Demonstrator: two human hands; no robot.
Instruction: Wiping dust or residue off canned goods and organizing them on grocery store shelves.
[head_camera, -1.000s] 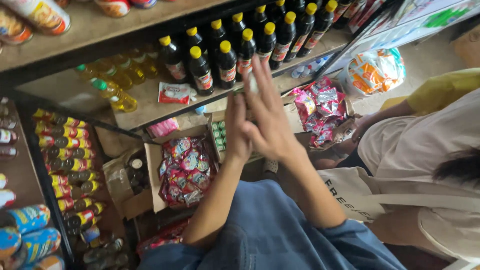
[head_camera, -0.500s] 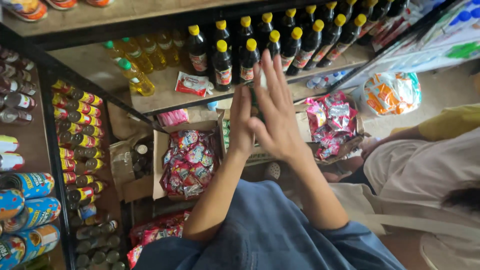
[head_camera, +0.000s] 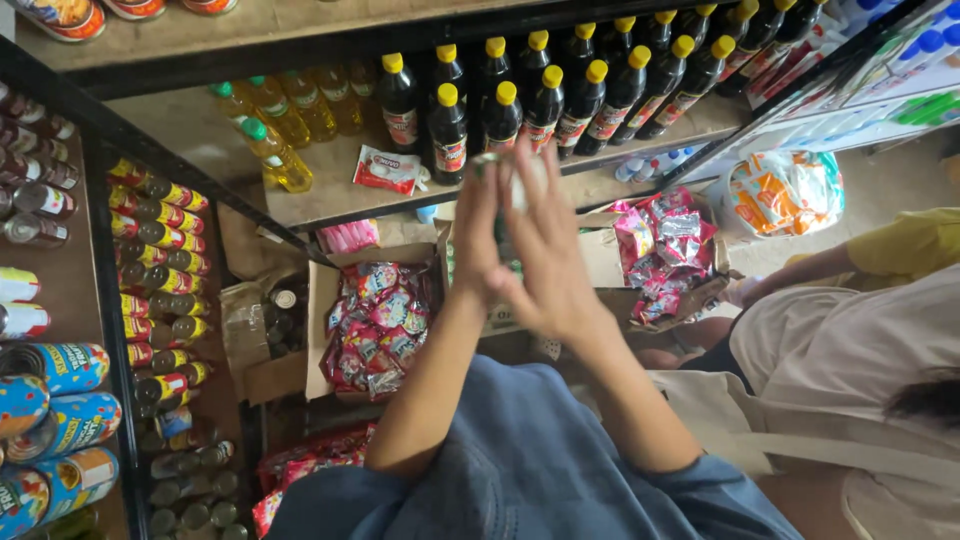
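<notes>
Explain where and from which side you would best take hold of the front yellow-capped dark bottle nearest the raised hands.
Probably the neck, just under the yellow cap, of the dark bottle, coming from the open shelf front. It stands upright in a tight row, so its sides are crowded by neighbours. The left hand and right hand are raised just before it.

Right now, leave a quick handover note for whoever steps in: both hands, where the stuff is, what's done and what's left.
Left hand and right hand: raised together in front of the shelf, palms pressed around a small item; only its top shows, so I cannot tell what it is.
Things: dark bottles with yellow caps stand in rows on the shelf just beyond the hands. Yellow oil bottles lie to their left. Open boxes of red snack packets sit below.
Done: item is off the shelf and boxes, in hand.
Left: it is not yet set down anywhere.
Note: another person crouches to the right.
</notes>
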